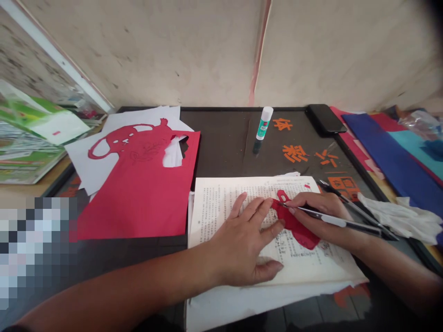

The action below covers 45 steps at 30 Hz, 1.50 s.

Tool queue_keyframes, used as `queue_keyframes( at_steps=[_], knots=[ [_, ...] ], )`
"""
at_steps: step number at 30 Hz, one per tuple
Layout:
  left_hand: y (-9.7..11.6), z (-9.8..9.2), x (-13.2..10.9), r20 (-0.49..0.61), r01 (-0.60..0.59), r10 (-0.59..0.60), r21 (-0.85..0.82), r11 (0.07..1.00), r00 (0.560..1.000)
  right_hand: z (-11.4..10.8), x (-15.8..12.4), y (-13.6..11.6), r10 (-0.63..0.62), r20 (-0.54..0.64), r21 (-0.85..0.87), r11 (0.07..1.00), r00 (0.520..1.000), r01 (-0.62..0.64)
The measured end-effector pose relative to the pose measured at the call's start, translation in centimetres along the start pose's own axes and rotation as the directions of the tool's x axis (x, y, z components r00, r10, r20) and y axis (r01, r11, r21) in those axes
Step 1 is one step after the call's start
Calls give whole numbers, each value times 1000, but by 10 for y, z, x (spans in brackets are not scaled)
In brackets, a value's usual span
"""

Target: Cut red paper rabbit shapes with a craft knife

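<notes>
My left hand (247,242) lies flat with fingers spread on a printed page (221,203), its fingertips pressing the edge of a small red paper cutout (297,228). My right hand (320,214) is closed around a slim craft knife (332,219) held like a pen, its tip touching the upper part of the cutout. The page rests on a stack of white sheets on a dark table (221,147).
A large red sheet (145,189) with a teapot shape cut in it lies left on white paper. A glue stick (265,122) stands behind, by orange cut characters (295,152) and a black phone (325,119). White gloves (398,216), scissors and coloured paper lie right.
</notes>
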State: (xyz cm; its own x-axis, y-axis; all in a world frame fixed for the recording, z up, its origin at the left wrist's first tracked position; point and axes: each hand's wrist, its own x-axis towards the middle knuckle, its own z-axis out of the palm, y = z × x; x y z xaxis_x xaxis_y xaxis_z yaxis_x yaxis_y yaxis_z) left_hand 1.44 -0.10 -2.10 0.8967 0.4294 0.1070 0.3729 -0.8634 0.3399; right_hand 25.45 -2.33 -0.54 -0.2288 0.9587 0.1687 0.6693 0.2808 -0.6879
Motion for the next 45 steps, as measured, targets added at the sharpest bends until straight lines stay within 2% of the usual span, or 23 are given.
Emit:
queue_keyframes(
  at_steps=[5, 8, 11, 14, 21, 25, 29, 34, 45],
  knots=[
    [2, 4, -3, -79, -11, 13, 25, 1000, 997, -8, 17, -18, 150, 60, -116, 983, 987, -142],
    [3, 5, -5, -123, -7, 12, 40, 999, 992, -14, 27, -18, 153, 153, -127, 983, 976, -135],
    [2, 5, -5, -77, -14, 18, 52, 999, 997, -19, 33, -15, 111, 233, -149, 986, 966, -78],
    [1, 3, -4, -20, -32, 32, 34, 999, 999, -21, 36, -16, 120, 255, -186, 980, 959, -73],
    [0, 3, -4, -26, -114, 115, 26, 993, 993, -23, 43, -27, 250, 302, -109, 968, 920, -227],
    [0, 3, -4, -15, -171, 171, 5, 985, 985, -23, 37, -15, 183, 279, -83, 983, 943, -166],
    [0, 3, -2, -31, -119, 118, -21, 993, 993, -20, 20, 8, 68, 206, 104, 990, 976, -90],
    [-1, 2, -1, 45, -103, 105, -47, 994, 993, -17, 10, 27, 1, 160, 136, 990, 987, -23],
    [2, 3, 0, 84, -82, 82, -1, 997, 993, -15, 13, 27, -81, 147, 186, 981, 986, 53]
  ],
)
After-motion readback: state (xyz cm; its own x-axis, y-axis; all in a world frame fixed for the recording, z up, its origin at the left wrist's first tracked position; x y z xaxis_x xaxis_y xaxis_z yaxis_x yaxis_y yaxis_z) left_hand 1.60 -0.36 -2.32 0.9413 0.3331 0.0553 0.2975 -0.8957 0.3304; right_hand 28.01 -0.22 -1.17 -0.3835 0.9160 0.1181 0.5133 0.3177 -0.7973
